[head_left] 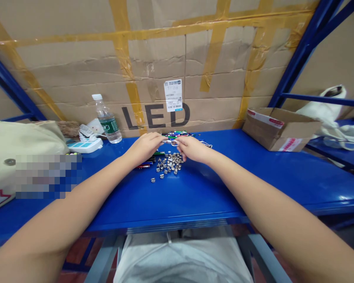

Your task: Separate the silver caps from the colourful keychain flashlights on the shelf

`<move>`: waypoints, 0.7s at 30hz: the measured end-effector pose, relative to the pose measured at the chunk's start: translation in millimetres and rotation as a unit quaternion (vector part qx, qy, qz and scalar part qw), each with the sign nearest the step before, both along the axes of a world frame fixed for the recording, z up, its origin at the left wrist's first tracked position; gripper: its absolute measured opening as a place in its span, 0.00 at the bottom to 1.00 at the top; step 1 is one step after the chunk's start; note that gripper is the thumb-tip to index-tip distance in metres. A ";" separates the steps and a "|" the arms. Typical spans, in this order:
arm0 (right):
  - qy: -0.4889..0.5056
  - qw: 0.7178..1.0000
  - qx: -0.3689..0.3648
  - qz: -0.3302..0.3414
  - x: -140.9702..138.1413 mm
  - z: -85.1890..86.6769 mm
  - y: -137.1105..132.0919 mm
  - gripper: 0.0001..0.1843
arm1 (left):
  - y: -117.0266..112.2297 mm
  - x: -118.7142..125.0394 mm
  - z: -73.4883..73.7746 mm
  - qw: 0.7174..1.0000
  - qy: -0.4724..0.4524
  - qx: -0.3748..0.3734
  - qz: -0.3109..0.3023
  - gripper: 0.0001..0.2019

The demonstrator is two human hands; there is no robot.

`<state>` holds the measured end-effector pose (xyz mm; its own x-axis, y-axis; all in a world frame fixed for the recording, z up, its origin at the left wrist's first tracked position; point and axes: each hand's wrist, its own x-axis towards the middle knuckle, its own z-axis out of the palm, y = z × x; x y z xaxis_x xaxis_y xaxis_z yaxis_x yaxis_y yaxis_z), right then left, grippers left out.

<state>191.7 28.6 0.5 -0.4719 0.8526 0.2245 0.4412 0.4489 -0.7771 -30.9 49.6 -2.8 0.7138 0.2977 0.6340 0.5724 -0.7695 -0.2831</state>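
My left hand (146, 146) and my right hand (193, 148) meet over the far middle of the blue table. Between them they pinch a small silver carabiner-like clip (174, 143) with an open loop. The left fingers close on its left end, the right fingers on its right end, partly hiding it. Just below lies a pile of small silver metal caps (172, 162), with a few loose ones (153, 180) nearer the edge. Slim coloured metal tubes (144, 166) lie beside my left hand. More coloured pen-like tubes (177, 134) are heaped behind my fingers, partly hidden.
A water bottle (108, 122) and a white power strip (85, 145) stand at the left, beside a pale bag (23, 137). An open cardboard box (279, 127) sits at the right. A large taped carton (153, 59) walls off the back of the blue table (171, 204).
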 end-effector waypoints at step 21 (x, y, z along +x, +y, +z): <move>0.026 1.000 -0.009 0.011 -5.4 -9.1 1.7 0.15 | -5.8 -6.1 6.6 0.999 0.015 0.032 0.009 0.13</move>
<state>186.3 30.3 -8.6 -0.4786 0.8461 0.2346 0.3898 0.4441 -0.8067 -37.0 43.7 3.8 0.7277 0.2704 0.6304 0.5762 -0.7395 -0.3480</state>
